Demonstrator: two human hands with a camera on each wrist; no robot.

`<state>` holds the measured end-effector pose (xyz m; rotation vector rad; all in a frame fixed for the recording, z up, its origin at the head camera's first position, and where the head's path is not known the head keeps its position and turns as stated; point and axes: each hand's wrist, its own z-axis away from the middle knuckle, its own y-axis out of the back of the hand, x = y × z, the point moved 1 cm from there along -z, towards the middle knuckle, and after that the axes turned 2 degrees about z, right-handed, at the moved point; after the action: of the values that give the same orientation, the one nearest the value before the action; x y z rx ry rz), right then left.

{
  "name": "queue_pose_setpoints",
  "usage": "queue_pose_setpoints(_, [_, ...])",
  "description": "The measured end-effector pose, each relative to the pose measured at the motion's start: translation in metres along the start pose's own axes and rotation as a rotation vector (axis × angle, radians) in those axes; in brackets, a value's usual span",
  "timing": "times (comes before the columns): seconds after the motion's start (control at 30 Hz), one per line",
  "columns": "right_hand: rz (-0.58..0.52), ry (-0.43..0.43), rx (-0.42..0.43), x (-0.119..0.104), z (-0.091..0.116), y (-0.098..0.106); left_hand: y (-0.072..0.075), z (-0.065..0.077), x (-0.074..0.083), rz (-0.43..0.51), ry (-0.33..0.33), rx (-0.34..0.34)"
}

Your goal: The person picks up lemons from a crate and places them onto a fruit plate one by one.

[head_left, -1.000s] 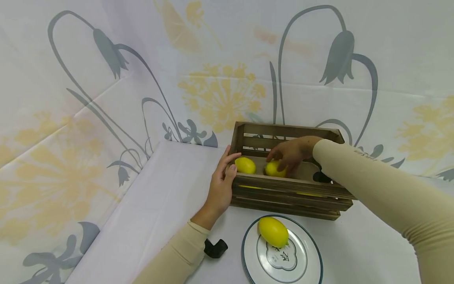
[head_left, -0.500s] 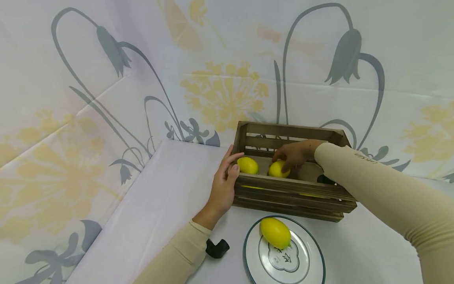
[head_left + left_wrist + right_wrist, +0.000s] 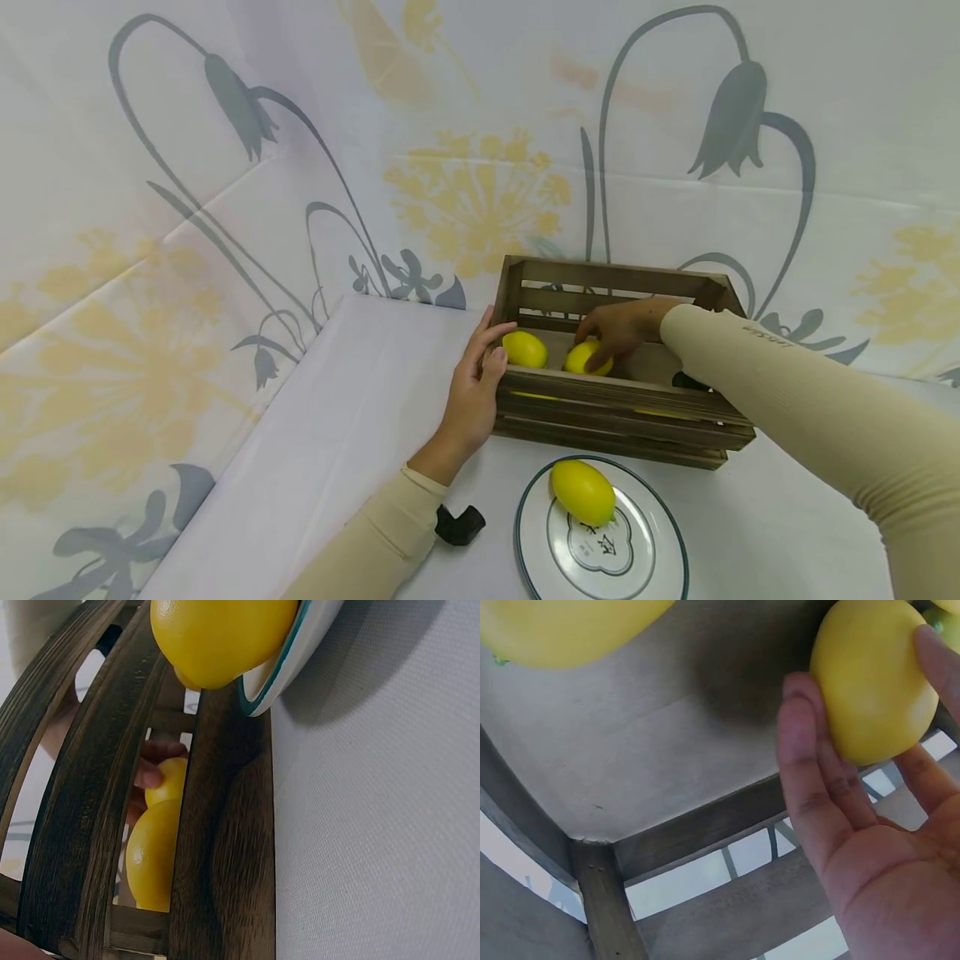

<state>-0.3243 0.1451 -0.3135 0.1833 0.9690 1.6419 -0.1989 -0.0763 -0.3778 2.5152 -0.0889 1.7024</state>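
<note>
Inside the dark wooden crate (image 3: 622,404), my right hand (image 3: 618,327) grips a yellow lemon (image 3: 581,357). The right wrist view shows the thumb and fingers (image 3: 806,769) round that lemon (image 3: 874,682), which hangs over or rests near the crate floor (image 3: 667,750). Another lemon (image 3: 525,349) lies at the crate's left end. My left hand (image 3: 471,387) rests on the crate's left front corner, fingers fairly straight along the end and thumb by the front rim. Through the slats, the left wrist view shows the right fingertips (image 3: 150,776) on a lemon (image 3: 171,780) behind a nearer one (image 3: 154,855).
In front of the crate stands a white plate (image 3: 645,550) with a dark rim, bearing a lemon (image 3: 583,493). A black elbow-shaped piece (image 3: 460,526) lies by the left sleeve. Something black (image 3: 688,382) sits in the crate's right end. Patterned cloth (image 3: 480,100) hangs behind.
The head view has shifted slightly. My right fingers have settled closer round the lemon in the crate, and the lemon has moved very slightly left. My left hand keeps its place on the crate.
</note>
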Motion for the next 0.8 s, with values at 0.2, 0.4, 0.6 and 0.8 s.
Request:
queue_pose_setpoints(0.2, [-0.011,0.02,0.011,-0.003,0.001,0.0,0.0,0.0,0.0,-0.011,-0.011,0.001])
queue_pose_setpoints(0.4, [-0.049,0.069,0.039,-0.001,0.008,0.005,-0.001,0.001,-0.001,-0.025,-0.01,0.002])
queue_pose_setpoints(0.6, [-0.041,0.074,0.089,-0.002,0.02,0.016,-0.002,0.001,0.001,-0.026,-0.014,0.006])
queue_pose_setpoints(0.8, [-0.122,0.105,0.098,-0.009,0.03,0.022,-0.001,0.0,0.0,-0.013,-0.015,0.012])
